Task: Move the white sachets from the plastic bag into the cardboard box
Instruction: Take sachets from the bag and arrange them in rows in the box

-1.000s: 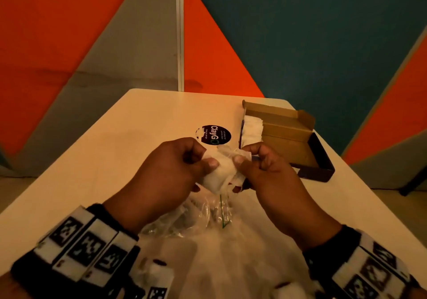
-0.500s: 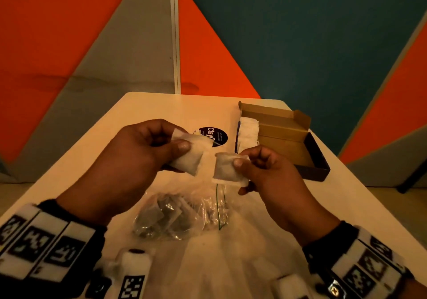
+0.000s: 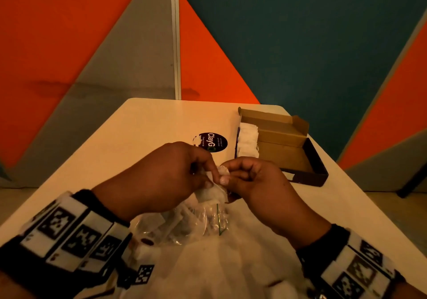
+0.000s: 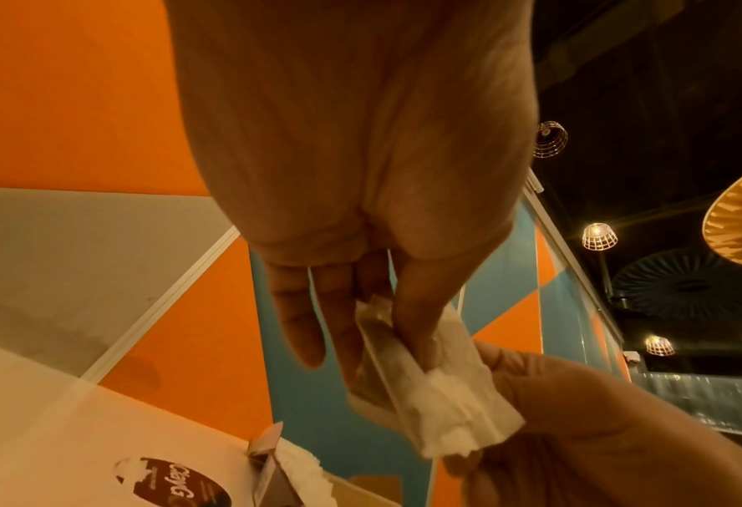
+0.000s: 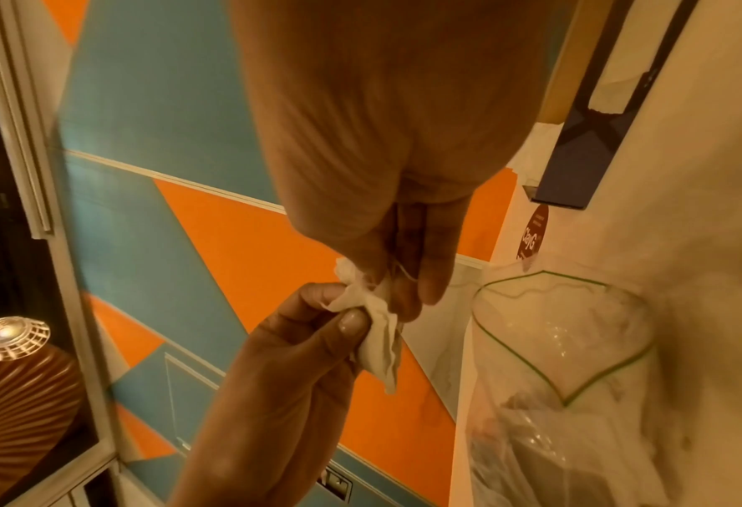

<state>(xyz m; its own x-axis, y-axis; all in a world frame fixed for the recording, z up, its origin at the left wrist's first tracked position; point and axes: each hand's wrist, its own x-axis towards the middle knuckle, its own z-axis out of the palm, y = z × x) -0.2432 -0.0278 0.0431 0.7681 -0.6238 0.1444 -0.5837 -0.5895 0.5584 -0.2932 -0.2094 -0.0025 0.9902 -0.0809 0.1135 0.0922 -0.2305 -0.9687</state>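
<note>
Both my hands up over the table (image 3: pixel 138 136), meeting at the middle. My left hand (image 3: pixel 161 176) and my right hand (image 3: pixel 254 183) both pinch the white sachets (image 3: pixel 213 193), thumbs and fingertips clamped on the same soft bundle. Sachets are thin, papery, crinkled, with flat sealed edges; in the left wrist view (image 4: pixel 426 394) two layers show, one flat and stiff-edged, one crumpled and fibrous. In the right wrist view (image 5: pixel 378 329) the bundle hangs creased below my fingers (image 5: pixel 430 260), the left thumb pressed against it.

Plastic bag (image 3: pixel 184 224) lies on the table right under my hands, clear, glossy, wrinkled, with a thin green line along its mouth; mouth gapes open in the right wrist view (image 5: pixel 577 343). More sachets show dimly inside. Cardboard box (image 3: pixel 288 146) sits beyond my right hand, near but apart, brown inside, dark outer wall, lid flap up. A row of white sachets (image 3: pixel 248 139) is stacked at its left end. Round dark sticker (image 3: pixel 211 142) on the table just left of the box.

Versus half a second ago: hands were apart then, one sachet in each; now they have come together and the sachets are pressed into one bundle, lower, closer to the bag.
</note>
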